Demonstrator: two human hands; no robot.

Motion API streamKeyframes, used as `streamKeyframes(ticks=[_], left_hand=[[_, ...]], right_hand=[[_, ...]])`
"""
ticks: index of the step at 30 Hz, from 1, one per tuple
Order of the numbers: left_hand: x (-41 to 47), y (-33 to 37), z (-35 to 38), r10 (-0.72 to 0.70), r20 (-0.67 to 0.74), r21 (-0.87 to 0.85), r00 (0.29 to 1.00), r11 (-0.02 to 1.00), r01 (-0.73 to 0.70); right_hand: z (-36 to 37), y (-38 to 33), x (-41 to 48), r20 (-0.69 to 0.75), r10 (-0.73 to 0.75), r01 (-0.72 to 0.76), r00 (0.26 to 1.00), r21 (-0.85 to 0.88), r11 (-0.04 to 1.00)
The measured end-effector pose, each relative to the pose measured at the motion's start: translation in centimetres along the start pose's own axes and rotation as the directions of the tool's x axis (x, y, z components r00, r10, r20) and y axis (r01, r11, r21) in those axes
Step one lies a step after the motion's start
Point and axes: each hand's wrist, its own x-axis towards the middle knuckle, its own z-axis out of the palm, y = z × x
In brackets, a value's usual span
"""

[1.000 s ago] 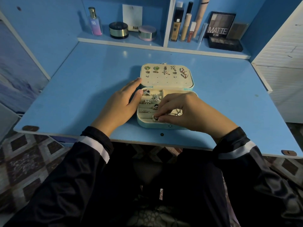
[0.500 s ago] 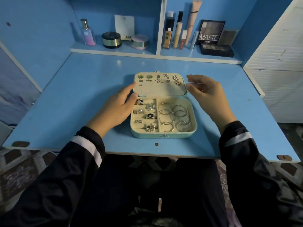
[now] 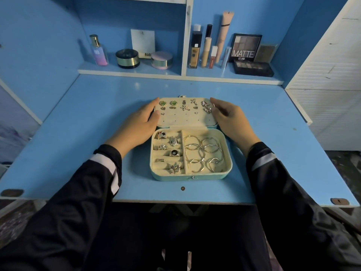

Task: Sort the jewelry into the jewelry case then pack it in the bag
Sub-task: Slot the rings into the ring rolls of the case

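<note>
The left hand (image 3: 139,125) is lying at frame centre, fingers spread along the left edge of the jewelry case (image 3: 190,176) lid (image 3: 185,119); the right hand (image 3: 231,119) is cupping the lid's right edge. Bare desk (image 3: 78,118) is stretching out on both sides.

The light is dim and bluish. Small glare spots sit on the desk (image 3: 136,85) at 12 o'clock. The lap at 6 o'clock is nearly black. Wide-angle distortion bends the edges; the centre is fairly sharp
</note>
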Motion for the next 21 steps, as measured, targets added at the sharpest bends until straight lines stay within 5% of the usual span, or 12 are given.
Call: streamKeyframes(ticks=[8, 21], left_hand=[[0.4, -1.0, 0.6, 0.032, -0.083, -0.197, 0.996, 0.979, -0.048], [2.0, 1.4, 1.0, 0.155, -0.388, -0.45, 0.909, 0.828, -0.333]], right_hand=[[-0.2, 0.5, 0.3, -0.024, -0.004, 0.006, 1.0, 0.077, 0.997], [-0.8, -1.6, 0.4, -0.14, -0.041, 0.095, 0.989, 0.398, 0.913]])
